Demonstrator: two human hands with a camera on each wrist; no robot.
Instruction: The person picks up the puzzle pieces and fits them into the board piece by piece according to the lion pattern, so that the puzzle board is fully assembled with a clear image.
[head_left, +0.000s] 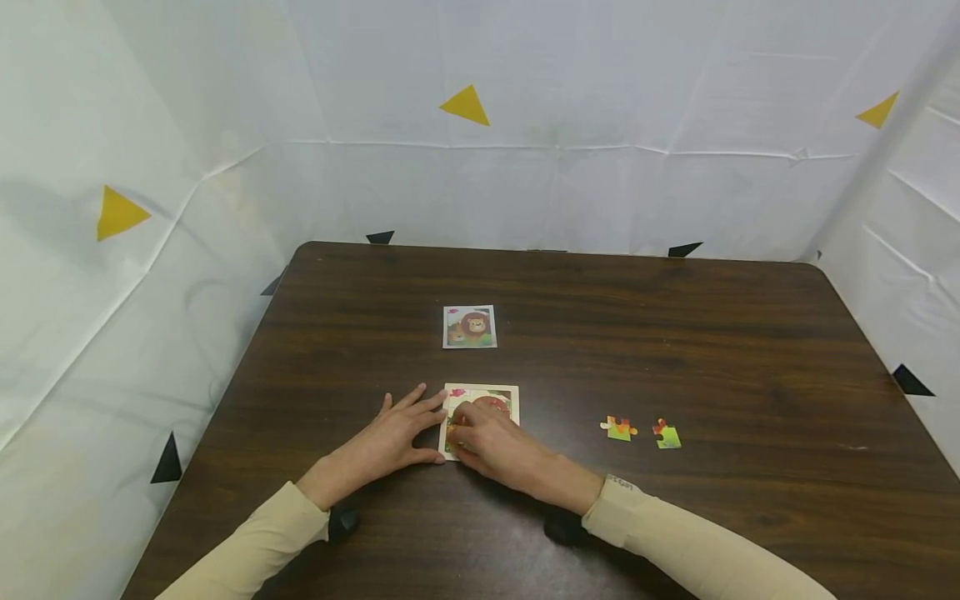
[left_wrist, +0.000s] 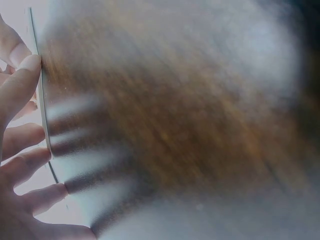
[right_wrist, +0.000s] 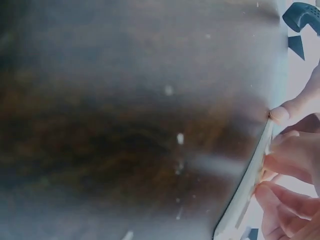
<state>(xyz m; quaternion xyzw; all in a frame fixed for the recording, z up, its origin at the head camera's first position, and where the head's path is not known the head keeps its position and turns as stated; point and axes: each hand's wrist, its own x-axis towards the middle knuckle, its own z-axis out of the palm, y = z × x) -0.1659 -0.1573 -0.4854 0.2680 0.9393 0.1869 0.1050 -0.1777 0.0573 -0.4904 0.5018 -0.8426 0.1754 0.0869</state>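
White sheeting (head_left: 555, 67) walls you in across the top and down both sides of the frame, dotted with yellow triangles (head_left: 468, 107) and, lower down, black triangles (head_left: 167, 458). Inside it, the dark wood-grained surface (head_left: 712, 350) spans the middle and bottom of the frame. At lower centre, your left hand (head_left: 397, 433) has its fingers released, spread and fairly straight against the board's left edge, while your right hand (head_left: 491, 442) has its fingers bent over the picture; whether they grasp a piece cannot be told. Between them your puzzle board (head_left: 515, 402) lies flat, partly covered; the step in hand seems to be seating or pressing a piece there. Above it, at the frame's centre, sits a smaller lion picture card (head_left: 470, 327), likely your guide. Smallest, right of centre, lie an orange-and-green piece (head_left: 619, 428) and a second piece (head_left: 667, 435), near each other; the next move probably calls for your right fingers to collect one and turn it to match.
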